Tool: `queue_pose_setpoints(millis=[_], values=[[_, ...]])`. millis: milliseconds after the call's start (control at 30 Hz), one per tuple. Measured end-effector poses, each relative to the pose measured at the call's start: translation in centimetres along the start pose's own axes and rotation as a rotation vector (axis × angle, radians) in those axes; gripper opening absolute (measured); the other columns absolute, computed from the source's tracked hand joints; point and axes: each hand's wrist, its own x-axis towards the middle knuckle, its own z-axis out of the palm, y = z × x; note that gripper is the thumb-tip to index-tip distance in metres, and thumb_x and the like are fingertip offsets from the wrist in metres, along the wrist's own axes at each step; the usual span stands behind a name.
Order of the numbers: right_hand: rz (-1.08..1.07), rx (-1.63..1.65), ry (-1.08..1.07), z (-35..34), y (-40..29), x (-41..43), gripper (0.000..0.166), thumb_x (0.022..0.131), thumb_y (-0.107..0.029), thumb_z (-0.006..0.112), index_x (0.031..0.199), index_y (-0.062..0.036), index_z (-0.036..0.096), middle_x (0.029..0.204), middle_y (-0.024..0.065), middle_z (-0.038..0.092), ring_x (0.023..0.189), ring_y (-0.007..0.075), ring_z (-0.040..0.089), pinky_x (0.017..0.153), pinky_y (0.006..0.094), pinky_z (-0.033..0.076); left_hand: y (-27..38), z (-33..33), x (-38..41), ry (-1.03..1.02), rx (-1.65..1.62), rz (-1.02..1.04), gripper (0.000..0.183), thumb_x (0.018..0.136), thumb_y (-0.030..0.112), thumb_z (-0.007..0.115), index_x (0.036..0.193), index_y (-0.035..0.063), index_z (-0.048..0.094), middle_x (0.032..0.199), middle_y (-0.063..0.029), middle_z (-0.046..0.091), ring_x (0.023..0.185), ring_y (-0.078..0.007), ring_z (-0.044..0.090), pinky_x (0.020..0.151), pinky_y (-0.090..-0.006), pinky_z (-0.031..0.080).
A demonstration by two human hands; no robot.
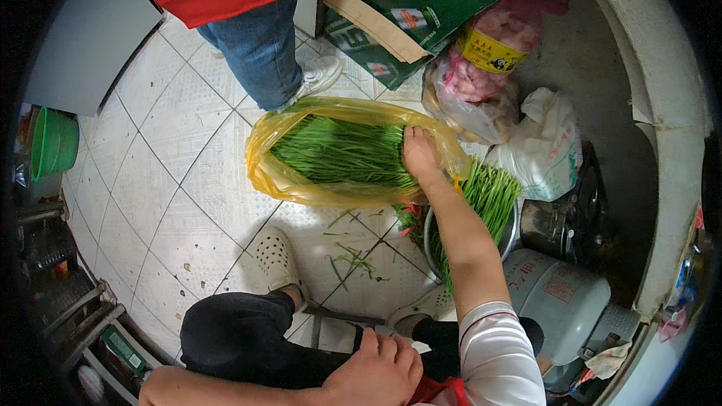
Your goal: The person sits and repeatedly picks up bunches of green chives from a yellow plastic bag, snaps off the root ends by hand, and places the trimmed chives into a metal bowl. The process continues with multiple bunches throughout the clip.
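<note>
My right hand (420, 152) reaches into a yellow plastic bag (316, 194) lying on the floor. Its fingers rest at the right end of a thick bundle of garlic chives (338, 149); whether they grip any stalks is unclear. Under my right forearm stands a round metal basin (514, 225), with more long green stalks (489, 197) heaped over its rim. My left hand (375, 369) is low over my lap, fingers bent. A small white piece (420, 347) shows near its fingertips, and I cannot see whether the hand holds it.
Another person in jeans (254, 45) stands beyond the bag. Green cardboard boxes (406, 11), a mesh bag of garlic (479, 73), a white plastic bag (544, 146) and a grey gas cylinder (558, 299) line the right. Green scraps (355, 262) litter the tiles; a green basin (55, 144) is left.
</note>
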Motion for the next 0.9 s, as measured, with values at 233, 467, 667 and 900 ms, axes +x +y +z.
queue_pose_setpoints(millis=[233,467,667,900], values=[[-0.123,0.019,-0.059,0.2,0.6,0.1,0.030,0.081,-0.002,0.058,0.110,0.0003,0.053,0.110,0.0232,0.060,0.101,0.0386,0.061,0.092,0.0437,0.049,-0.3,0.7,0.2,0.090,0.056,0.038,0.040,0.089,0.022,0.052,0.118,-0.0026,0.062,0.112,-0.0216,0.063,0.101,-0.0344,0.060,0.092,-0.0499,0.044],[0.020,0.206,-0.146,-0.2,-1.9,-2.1,0.024,0.084,-0.005,0.057,0.105,0.0031,0.050,0.098,0.0239,0.065,0.089,0.0436,0.067,0.075,0.0490,0.056,-1.1,1.4,0.5,0.132,0.052,0.133,0.044,0.086,0.025,0.054,0.117,-0.0049,0.060,0.104,-0.0229,0.065,0.093,-0.0344,0.065,0.081,-0.0530,0.051],[-0.112,0.172,-0.080,-2.2,-4.5,-3.5,0.019,0.086,-0.008,0.055,0.102,0.0016,0.052,0.092,0.0214,0.066,0.080,0.0406,0.068,0.070,0.0456,0.057,0.1,1.2,-0.4,0.191,0.073,-0.003,0.034,0.087,0.019,0.054,0.112,-0.0022,0.065,0.109,-0.0203,0.065,0.098,-0.0330,0.061,0.090,-0.0463,0.045],[-0.194,0.152,-0.164,-4.1,-3.5,-10.3,0.019,0.086,-0.010,0.055,0.100,0.0036,0.054,0.091,0.0240,0.066,0.079,0.0389,0.068,0.069,0.0450,0.056,-0.9,1.2,-0.1,0.102,0.048,0.140,0.042,0.081,0.018,0.059,0.114,-0.0070,0.060,0.103,-0.0220,0.065,0.092,-0.0330,0.065,0.077,-0.0476,0.051]])
